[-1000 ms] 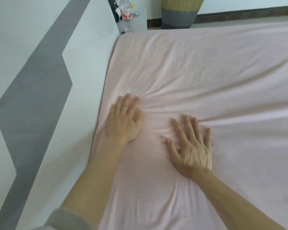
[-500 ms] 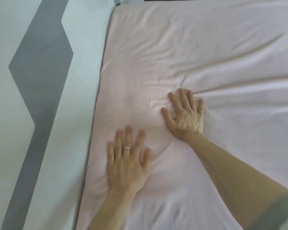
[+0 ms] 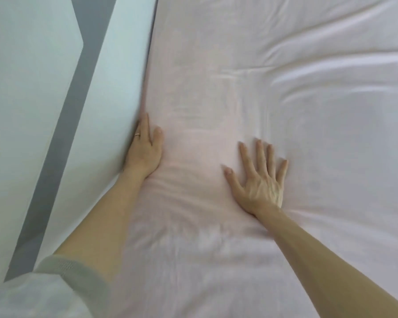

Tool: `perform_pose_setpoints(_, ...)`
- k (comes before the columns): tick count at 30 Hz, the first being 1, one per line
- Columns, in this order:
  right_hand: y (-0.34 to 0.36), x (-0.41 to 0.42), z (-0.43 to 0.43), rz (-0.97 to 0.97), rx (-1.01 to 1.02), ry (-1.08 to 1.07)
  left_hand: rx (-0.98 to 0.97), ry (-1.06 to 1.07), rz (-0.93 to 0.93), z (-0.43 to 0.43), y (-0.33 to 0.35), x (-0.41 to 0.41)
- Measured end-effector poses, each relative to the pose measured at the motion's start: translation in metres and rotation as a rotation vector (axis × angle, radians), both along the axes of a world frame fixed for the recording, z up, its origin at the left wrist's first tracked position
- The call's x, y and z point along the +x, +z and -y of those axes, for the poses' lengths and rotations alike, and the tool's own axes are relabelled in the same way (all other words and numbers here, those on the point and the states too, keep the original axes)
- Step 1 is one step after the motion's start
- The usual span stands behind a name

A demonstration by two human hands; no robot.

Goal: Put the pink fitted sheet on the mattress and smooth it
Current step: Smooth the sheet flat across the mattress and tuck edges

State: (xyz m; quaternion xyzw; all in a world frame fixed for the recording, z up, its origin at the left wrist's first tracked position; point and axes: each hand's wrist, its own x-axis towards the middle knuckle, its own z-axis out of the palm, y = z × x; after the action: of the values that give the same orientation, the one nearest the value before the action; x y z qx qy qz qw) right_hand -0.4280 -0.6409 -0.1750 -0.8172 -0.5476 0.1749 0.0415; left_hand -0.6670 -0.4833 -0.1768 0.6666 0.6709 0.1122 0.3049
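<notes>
While the pink fitted sheet [image 3: 274, 111] covers the mattress across the centre and right of the frame, creased at upper right, the right hand [image 3: 260, 182] presses flat on it, fingers spread. Left of centre, the left hand [image 3: 145, 150] lies flat at the sheet's edge against the pale wall [image 3: 32, 88], its outer fingers hidden there.

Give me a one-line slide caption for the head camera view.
Left hand presses the pink fitted sheet down along the wall; right hand lies spread flat beside wrinkles.

Pale wall [image 3: 32, 65] with grey stripe [image 3: 62, 145]
</notes>
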Motion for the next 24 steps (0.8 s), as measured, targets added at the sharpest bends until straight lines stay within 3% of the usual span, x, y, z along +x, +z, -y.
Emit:
perform_pose_setpoints(3,0.008,-0.021,0.038,-0.064,-0.025,-0.011,-0.041,0.041,-0.117,0.056,0.015,-0.017)
perform_pose_setpoints(5,0.019,-0.042,0.073,-0.109,-0.039,0.011,0.124,0.021,-0.305,0.116,0.032,-0.018)
perform_pose_setpoints(7,0.026,-0.063,0.108,-0.134,-0.042,0.058,0.251,-0.116,-0.362,0.184,0.047,-0.008)
perform_pose_setpoints(10,0.031,-0.089,0.162,-0.093,-0.028,0.154,0.201,-0.367,-0.365,0.281,0.044,-0.016)
perform_pose_setpoints(15,0.033,-0.103,0.253,-0.045,-0.089,0.234,0.051,-0.006,-0.414,0.348,0.035,-0.106)
perform_pose_setpoints(21,0.056,-0.111,0.340,-0.023,-0.266,0.239,-0.216,0.311,-0.253,0.398,0.056,-0.128)
perform_pose_setpoints(24,0.071,-0.115,0.350,-0.018,-0.313,0.228,-0.322,0.415,-0.326,0.424,0.070,-0.130)
